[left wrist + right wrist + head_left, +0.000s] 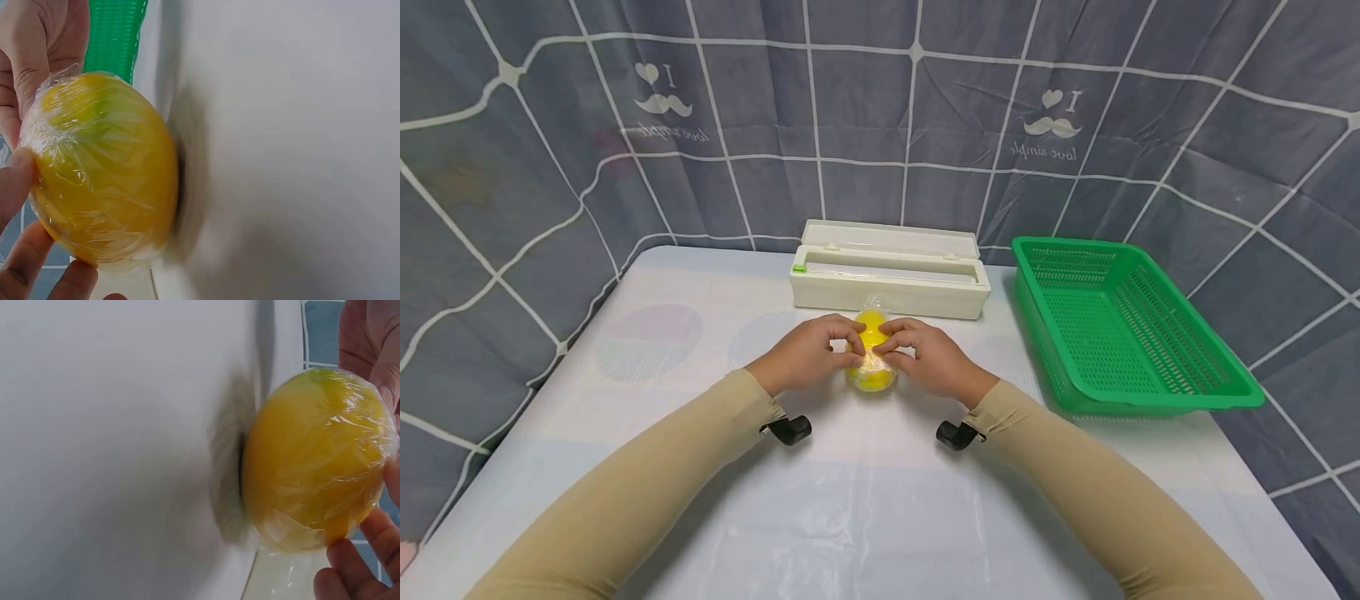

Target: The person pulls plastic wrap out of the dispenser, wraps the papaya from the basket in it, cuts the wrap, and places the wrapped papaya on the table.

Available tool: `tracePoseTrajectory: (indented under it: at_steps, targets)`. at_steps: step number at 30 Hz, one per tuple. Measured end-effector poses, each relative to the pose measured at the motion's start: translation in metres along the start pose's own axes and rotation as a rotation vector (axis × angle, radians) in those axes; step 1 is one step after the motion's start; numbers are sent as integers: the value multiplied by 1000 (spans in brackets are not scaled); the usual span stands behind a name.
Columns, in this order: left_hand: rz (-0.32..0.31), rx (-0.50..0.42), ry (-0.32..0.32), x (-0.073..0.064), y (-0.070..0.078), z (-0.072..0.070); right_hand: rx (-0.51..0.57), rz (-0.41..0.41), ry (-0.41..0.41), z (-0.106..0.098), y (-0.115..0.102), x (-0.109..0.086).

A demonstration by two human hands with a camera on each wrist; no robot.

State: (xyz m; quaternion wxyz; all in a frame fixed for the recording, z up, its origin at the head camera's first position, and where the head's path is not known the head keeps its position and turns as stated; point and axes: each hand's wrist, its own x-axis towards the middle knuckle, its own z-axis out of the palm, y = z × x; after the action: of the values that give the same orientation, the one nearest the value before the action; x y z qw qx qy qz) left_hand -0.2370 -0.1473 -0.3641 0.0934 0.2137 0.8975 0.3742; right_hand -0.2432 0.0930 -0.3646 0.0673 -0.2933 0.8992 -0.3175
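Note:
A yellow fruit (873,379), greenish at one end, sits on the table wrapped in clear cling film; its exact kind I cannot tell. From its left side my left hand (808,353) holds it, thumb on the film and fingertips against the skin. My right hand (934,360) holds the opposite side in the same way. Both wrist views show the film creased and bunched near the thumbs, with the fruit (109,169) smooth below. Just behind the fruit stands a white cling film dispenser (887,295), its lid raised.
A green plastic basket (1060,385) with perforated walls stands at the right of the table. The dispenser carries a small green slider (800,268) at its left end. A grey checked curtain (865,100) hangs around the back and sides of the white-covered table (850,517).

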Motion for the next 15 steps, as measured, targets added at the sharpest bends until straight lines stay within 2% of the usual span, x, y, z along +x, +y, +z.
tracePoseTrajectory:
  at_steps: [10,15]
  targets:
    - [-32,-56,18,1,0,4,6,-6,-112,-8,5,4]
    - [-16,-70,6,0,0,5,31,-13,-113,-7,6,2]
